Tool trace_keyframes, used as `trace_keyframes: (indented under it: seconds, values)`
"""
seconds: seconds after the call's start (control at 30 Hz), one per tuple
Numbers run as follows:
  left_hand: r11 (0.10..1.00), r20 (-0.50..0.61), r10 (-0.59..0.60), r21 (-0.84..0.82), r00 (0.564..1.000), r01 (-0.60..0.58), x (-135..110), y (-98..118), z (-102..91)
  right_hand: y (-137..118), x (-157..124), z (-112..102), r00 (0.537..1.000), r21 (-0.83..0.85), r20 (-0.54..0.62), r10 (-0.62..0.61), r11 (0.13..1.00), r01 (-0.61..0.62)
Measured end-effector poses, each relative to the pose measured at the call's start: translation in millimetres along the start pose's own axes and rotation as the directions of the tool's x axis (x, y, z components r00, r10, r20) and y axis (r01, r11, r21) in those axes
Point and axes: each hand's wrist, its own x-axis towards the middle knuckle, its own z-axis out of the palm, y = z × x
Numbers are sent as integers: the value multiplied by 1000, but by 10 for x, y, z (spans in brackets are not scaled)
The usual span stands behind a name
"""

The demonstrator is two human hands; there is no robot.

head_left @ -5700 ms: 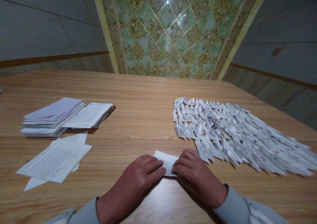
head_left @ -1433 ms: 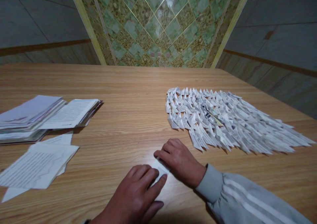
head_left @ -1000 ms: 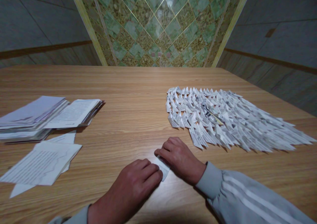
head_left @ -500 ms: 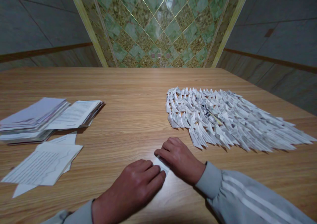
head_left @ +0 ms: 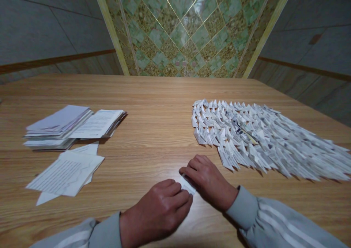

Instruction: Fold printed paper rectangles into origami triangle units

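Both hands are down on the table [head_left: 153,105], close in front of me, and between them is the folded slip [head_left: 189,187], a small white piece of printed paper with only a corner showing. My left hand [head_left: 159,213] is curled tight, knuckles up, its fingertips bearing on the slip's near edge. My right hand [head_left: 210,180] lies over the far edge, fingers bent and close together, pinning the paper flat to the wood. Most of the slip is hidden under my fingers, so it may be pinched rather than just pressed. Just beyond my right fingers, running off to the right, spreads the pile of folded pieces [head_left: 260,142], overlapping in rows. Well off to the left of my left fingers lie loose sheets [head_left: 65,171], and beyond them a stack of pages [head_left: 74,125].
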Motion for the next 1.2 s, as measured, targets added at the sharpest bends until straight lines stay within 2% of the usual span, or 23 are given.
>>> trace_keyframes:
  seconds: [0.17,0.43,0.67,0.77,0.87,0.97,1.07,1.2]
  values:
    - [999,-41,-38,-32,998,37,-27,106,63,-3,-4,4,1000,-12,-5,0,1000,0]
    - [994,86,-105,27,991,103,-21,242,24,-3,-6,0,1000,-34,-12,3,999,-3]
    - [993,-41,-114,-22,993,113,-49,241,53,-7,-7,-22,1000,-57,14,-2,998,3]
    - [989,-47,-143,-39,989,142,-67,196,35,-24,-4,-44,1000,-47,15,-7,999,7]
    - [967,9,-240,-89,971,240,-86,155,11,-29,10,-63,1000,22,-25,14,1000,-13]
    - [943,72,-293,-146,953,300,-92,129,9,-11,16,-92,990,123,-131,50,992,-33]
    - [934,52,-308,-174,950,312,-78,111,31,17,-11,-152,986,166,-163,-15,985,42]
    - [938,-7,-299,-185,954,292,-51,95,48,51,-79,-272,991,218,-42,-131,966,137]
